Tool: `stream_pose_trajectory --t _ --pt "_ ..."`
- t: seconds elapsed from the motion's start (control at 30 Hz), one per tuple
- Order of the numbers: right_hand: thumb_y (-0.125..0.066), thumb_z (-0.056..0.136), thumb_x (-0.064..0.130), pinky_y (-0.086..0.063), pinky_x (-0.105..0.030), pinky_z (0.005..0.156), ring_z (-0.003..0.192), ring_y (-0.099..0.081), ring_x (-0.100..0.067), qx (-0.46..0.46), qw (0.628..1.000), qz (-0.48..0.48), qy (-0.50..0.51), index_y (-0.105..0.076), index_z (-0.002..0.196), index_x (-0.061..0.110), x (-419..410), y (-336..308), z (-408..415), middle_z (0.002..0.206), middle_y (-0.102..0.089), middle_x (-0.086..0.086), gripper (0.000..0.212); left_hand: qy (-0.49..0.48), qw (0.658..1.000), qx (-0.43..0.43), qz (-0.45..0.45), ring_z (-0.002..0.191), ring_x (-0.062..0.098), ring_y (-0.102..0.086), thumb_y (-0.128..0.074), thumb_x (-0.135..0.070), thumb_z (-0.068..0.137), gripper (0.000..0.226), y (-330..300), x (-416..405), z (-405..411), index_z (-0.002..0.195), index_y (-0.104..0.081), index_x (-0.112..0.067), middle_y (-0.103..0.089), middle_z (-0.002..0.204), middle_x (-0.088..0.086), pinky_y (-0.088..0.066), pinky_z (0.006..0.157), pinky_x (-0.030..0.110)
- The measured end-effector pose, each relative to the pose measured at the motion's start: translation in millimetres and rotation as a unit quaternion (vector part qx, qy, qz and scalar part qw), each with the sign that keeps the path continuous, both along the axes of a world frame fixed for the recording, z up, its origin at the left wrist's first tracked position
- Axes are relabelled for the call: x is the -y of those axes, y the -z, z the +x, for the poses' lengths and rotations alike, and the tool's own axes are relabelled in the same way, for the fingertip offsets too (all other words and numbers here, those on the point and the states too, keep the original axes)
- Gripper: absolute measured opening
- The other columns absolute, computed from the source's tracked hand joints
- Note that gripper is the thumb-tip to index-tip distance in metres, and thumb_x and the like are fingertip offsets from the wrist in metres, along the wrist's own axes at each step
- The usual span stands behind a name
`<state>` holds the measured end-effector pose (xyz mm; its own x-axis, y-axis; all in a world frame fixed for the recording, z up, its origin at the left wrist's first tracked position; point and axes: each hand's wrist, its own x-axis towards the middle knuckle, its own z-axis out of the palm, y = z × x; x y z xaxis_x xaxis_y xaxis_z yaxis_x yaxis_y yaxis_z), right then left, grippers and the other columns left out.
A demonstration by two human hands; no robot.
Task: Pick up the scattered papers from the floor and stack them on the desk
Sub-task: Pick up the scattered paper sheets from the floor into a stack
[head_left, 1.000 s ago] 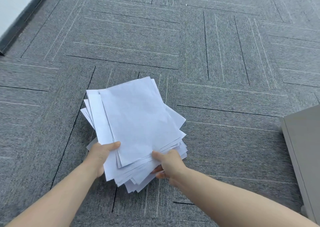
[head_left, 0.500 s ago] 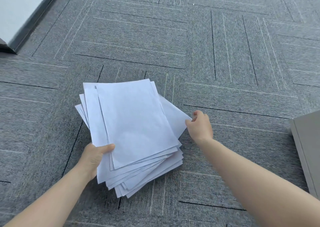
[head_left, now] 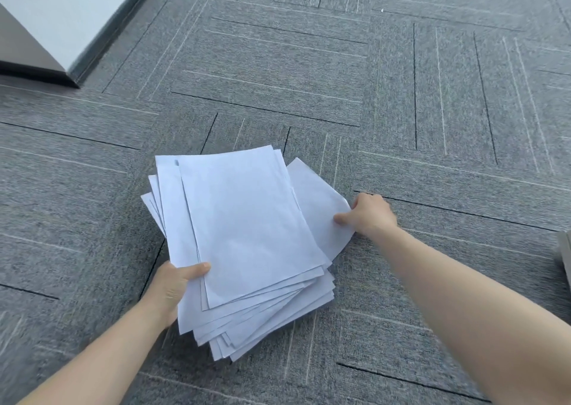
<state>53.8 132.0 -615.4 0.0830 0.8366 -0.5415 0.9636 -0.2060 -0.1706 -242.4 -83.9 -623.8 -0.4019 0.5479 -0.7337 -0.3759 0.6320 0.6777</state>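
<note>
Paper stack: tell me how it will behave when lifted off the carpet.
The paper stack will probably sag: thin loose sheets, held only at its near-left corner by the left hand. Sheets may slide apart, since the edges are already fanned. The sheet pinched by the right hand looks likeliest to slip out.

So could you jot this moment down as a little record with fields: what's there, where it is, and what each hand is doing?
setting: grey carpet floor, white wall at far left
papers: loose pile of white sheets, fanned and uneven, down at the carpet
stray sheet: sticks out at the pile's right side
left hand: grips the pile's near left edge, thumb on top
right hand: pinches the stray sheet's right edge
desk: cannot tell; only a grey corner shows at the right edge
task state: papers not yet on a desk
</note>
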Motion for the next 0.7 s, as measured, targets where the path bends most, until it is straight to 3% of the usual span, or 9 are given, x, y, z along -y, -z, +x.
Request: stream_pose_trajectory --t 0.13,0.23,0.33,0.4,0.5,0.57,0.63,0.7 --pt "-0.062 0.079 0.02 -0.046 -0.033 0.068 0.089 -0.058 -0.029 -0.067 0.998 0.016 0.0 -0.056 0.089 0.016 3 -1 -2 0.095 -0.062 -0.005 0.012 -0.002 1.0 -0.005 -0.002 0.097 0.036 -0.069 -0.068 0.004 0.08 0.022 -2 1 2 0.099 -0.071 -0.008 -0.074 0.104 0.015 -0.049 0.096 0.055" --pt "-0.051 0.082 0.01 -0.04 -0.032 0.06 0.078 -0.056 -0.025 -0.153 0.986 0.05 0.038 -0.055 0.093 0.016 9 2 -1 0.084 -0.06 -0.001 0.013 -0.005 1.0 -0.003 0.005 0.097 0.036 -0.069 -0.067 0.006 0.081 0.021 -3 -1 3 0.097 -0.071 -0.007 -0.074 0.101 0.014 -0.049 0.095 0.054" --pt "-0.047 0.084 0.012 -0.044 -0.031 0.058 0.07 -0.056 -0.026 -0.193 0.967 0.134 0.103 -0.057 0.085 0.012 6 -6 1 0.075 -0.061 -0.003 0.01 -0.008 1.0 0.003 0.004 0.097 0.037 -0.069 -0.067 0.005 0.081 0.024 -4 -3 5 0.103 -0.07 -0.004 -0.073 0.105 0.017 -0.05 0.094 0.054" --pt "-0.047 0.088 0.017 -0.058 -0.043 0.063 0.073 -0.065 -0.029 -0.255 0.93 0.19 0.187 -0.056 0.082 0.014 -1 -19 1 0.078 -0.062 -0.003 0.011 -0.01 1.0 0.006 0.004 0.097 0.037 -0.069 -0.068 0.004 0.081 0.026 -2 -3 5 0.106 -0.07 -0.003 -0.073 0.106 0.018 -0.05 0.093 0.054" --pt "-0.051 0.09 0.016 -0.06 -0.056 0.067 0.083 -0.069 -0.035 -0.334 0.868 0.246 0.275 -0.055 0.082 0.016 -11 -45 2 0.079 -0.061 0.001 0.009 -0.005 1.0 0.01 0.006 0.096 0.038 -0.07 -0.07 0.002 0.079 0.026 0 -4 5 0.104 -0.071 -0.003 -0.074 0.104 0.017 -0.051 0.093 0.055" --pt "-0.052 0.089 0.012 -0.062 -0.048 0.064 0.077 -0.068 -0.032 -0.385 0.824 0.272 0.314 -0.053 0.084 0.011 -16 -61 0 0.076 -0.059 0.002 0.005 -0.004 1.0 0.005 0.007 0.093 0.036 -0.07 -0.069 0.003 0.079 0.022 0 -6 6 0.1 -0.071 -0.005 -0.075 0.102 0.017 -0.051 0.092 0.053" --pt "-0.053 0.092 0.005 -0.06 -0.031 0.052 0.07 -0.063 -0.021 -0.462 0.764 0.274 0.357 -0.051 0.091 0.01 -17 -76 -3 0.079 -0.057 0.001 0.006 0.001 1.0 0.001 0.011 0.091 0.034 -0.07 -0.068 0.005 0.08 0.02 -1 -7 9 0.097 -0.071 -0.004 -0.076 0.097 0.015 -0.051 0.092 0.051" --pt "-0.054 0.094 0.003 -0.058 -0.026 0.049 0.073 -0.063 -0.016 -0.521 0.713 0.257 0.393 -0.049 0.092 0.012 -13 -86 -8 0.088 -0.058 -0.001 0.011 0.0 1.0 0.004 0.012 0.092 0.034 -0.07 -0.067 0.006 0.08 0.022 -1 -8 13 0.1 -0.07 -0.002 -0.075 0.096 0.015 -0.051 0.092 0.05"
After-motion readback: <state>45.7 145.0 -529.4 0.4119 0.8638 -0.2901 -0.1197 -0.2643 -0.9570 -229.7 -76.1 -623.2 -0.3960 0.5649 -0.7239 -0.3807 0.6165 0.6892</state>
